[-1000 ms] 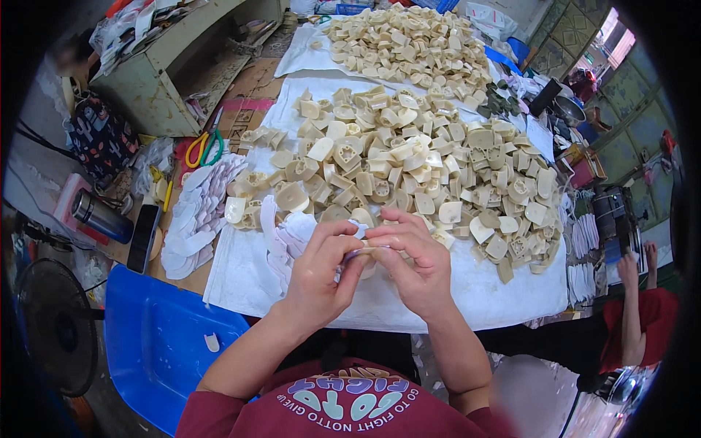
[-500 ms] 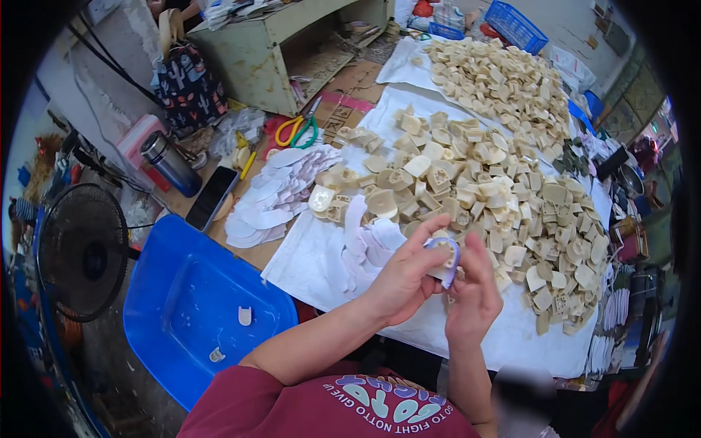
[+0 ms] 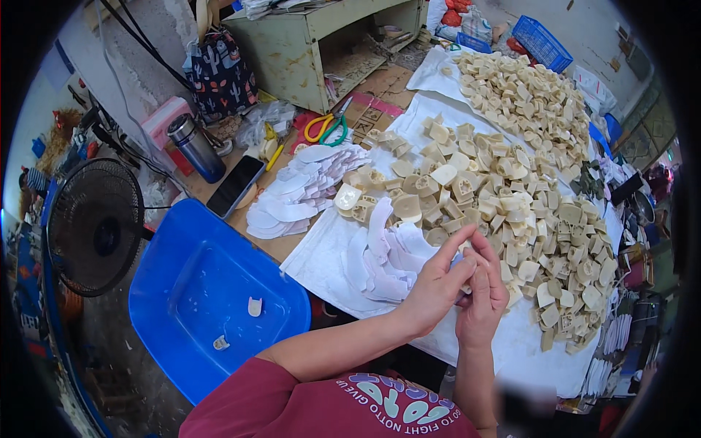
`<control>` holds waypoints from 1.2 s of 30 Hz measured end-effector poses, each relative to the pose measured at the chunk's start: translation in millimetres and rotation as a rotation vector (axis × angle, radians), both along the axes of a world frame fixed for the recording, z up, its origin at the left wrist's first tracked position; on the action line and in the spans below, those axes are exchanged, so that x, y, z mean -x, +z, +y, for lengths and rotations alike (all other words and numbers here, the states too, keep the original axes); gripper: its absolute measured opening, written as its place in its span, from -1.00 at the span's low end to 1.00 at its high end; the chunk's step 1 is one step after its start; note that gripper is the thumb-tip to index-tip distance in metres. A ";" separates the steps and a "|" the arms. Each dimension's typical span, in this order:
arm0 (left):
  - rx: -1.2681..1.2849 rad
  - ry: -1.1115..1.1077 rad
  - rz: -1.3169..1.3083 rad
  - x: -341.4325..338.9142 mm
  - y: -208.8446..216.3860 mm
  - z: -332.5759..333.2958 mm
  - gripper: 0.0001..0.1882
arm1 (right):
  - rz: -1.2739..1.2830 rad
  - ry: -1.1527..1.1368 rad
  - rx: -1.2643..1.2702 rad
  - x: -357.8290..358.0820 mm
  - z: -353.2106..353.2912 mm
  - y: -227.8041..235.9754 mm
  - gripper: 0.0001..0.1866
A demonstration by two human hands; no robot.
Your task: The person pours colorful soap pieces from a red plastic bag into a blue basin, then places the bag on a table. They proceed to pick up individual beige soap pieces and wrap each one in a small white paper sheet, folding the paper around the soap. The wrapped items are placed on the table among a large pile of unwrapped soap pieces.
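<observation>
Two bare hands meet slightly right of the frame's centre, over the near part of a white cloth (image 3: 314, 263). Between their fingertips is a small piece with a bluish-purple edge (image 3: 458, 259), largely hidden by the fingers. The left hand (image 3: 432, 288) pinches it between thumb and fingers; the right hand (image 3: 482, 303) has its fingers bent inward against the left fingertips, and whether they press on the piece cannot be told. Just left of the hands, loose white curved flat strips (image 3: 378, 252) lie in an overlapping group on the cloth. Beyond, a broad heap of cream-coloured, rounded, hollow moulded pieces (image 3: 511, 197) covers the centre and right; a second heap of similar cream pieces (image 3: 522, 102) occupies the upper right. Left of centre lies a layered stack of white flat cut-outs (image 3: 303, 197), with yellow-and-green-handled metal scissors (image 3: 338, 114) above it. At lower left, a blue plastic basin (image 3: 212, 292) contains two small pale U-shaped pieces (image 3: 255, 307), lying apart.
</observation>
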State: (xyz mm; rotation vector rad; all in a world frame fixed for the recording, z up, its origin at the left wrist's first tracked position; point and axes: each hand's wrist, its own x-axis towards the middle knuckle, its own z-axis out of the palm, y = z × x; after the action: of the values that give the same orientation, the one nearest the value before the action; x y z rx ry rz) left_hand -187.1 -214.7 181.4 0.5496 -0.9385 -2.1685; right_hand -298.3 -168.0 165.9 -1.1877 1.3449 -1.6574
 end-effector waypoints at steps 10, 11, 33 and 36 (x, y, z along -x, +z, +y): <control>0.044 -0.189 0.134 -14.4 -4.7 -14.9 -0.17 | 0.609 0.126 0.131 20.2 -1.1 5.6 -0.48; 0.014 -0.206 0.162 -14.2 -4.5 -16.7 -0.15 | 0.642 0.119 0.161 21.6 -1.5 5.9 -0.50; 1.713 0.005 -0.370 -14.4 15.7 -40.7 -0.15 | -0.694 0.327 -0.233 46.8 20.2 0.2 -0.64; 1.493 -0.096 -0.571 -22.6 27.6 -41.1 -0.18 | -0.576 0.313 -0.212 45.5 23.4 4.3 -0.66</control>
State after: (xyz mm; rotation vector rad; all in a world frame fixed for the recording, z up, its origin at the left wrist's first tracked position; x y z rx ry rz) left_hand -164.6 -255.9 209.0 0.3037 -2.4724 -0.8171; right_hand -343.8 -144.6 170.2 -0.6774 0.8913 -1.4354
